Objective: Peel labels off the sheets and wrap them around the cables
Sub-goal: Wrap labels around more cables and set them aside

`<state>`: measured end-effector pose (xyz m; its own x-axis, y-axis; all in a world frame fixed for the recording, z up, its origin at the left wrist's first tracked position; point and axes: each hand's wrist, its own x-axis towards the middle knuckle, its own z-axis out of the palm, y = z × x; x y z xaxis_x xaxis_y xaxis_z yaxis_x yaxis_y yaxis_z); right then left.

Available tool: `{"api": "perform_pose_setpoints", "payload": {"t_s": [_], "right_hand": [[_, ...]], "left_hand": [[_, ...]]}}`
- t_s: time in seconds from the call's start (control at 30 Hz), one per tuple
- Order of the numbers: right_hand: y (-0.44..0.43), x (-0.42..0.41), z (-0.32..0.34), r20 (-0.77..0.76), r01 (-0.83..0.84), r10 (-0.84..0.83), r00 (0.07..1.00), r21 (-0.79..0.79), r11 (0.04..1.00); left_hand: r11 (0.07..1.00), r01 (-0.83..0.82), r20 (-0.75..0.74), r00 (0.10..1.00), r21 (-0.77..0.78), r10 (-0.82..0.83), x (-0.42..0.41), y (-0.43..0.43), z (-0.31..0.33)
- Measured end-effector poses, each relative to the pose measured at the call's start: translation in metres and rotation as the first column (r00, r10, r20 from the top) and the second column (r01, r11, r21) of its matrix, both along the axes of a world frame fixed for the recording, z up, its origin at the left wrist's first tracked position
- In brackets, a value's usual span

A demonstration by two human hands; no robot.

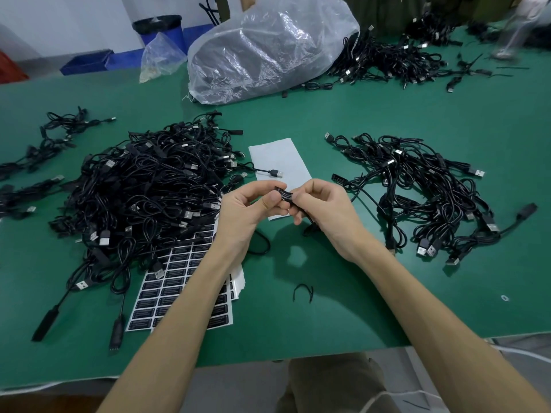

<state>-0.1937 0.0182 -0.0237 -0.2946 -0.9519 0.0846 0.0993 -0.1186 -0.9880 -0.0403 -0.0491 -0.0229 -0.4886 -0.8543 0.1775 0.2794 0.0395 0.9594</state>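
Both hands meet above the green table (343, 293). A small black label (285, 195) with white print is pinched between my left hand (247, 210) and my right hand (322, 210). A thin black cable (310, 223) runs down out of my right hand's fingers to a plug below; the label lies against it. Sheets of black labels (176, 281) lie under my left forearm. A blank white backing sheet (280, 162) sits just beyond my hands. A big heap of black USB cables (143, 186) is on the left, a smaller pile (417, 186) on the right.
A large clear plastic bag (268, 52) lies at the far middle, with more cables (396, 58) at the back right. Loose cables (44, 144) lie at the far left. A black twist tie (302, 292) rests near the front edge. Blue bins (89, 64) stand behind the table.
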Motion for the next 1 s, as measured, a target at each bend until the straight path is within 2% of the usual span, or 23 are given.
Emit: {"api": "perform_pose_setpoints", "payload": {"t_s": [0.53,0.73,1.0], "right_hand": [[0.0022,0.0009,0.001,-0.121,0.054,-0.049,0.991,0.044,0.998],[0.004,0.0026,0.002,-0.163,0.044,-0.032,0.986,0.075,0.996],[0.0037,0.0047,0.0024,-0.075,0.038,-0.03,0.997,0.103,0.994]], "left_hand": [[0.997,-0.014,0.085,0.996,-0.079,0.021,0.0002,-0.0029,-0.0043],[0.993,-0.075,0.126,0.988,-0.096,0.086,-0.0019,-0.004,-0.0048],[0.992,-0.127,0.131,0.983,-0.018,0.129,0.0,-0.0056,-0.0068]]}}
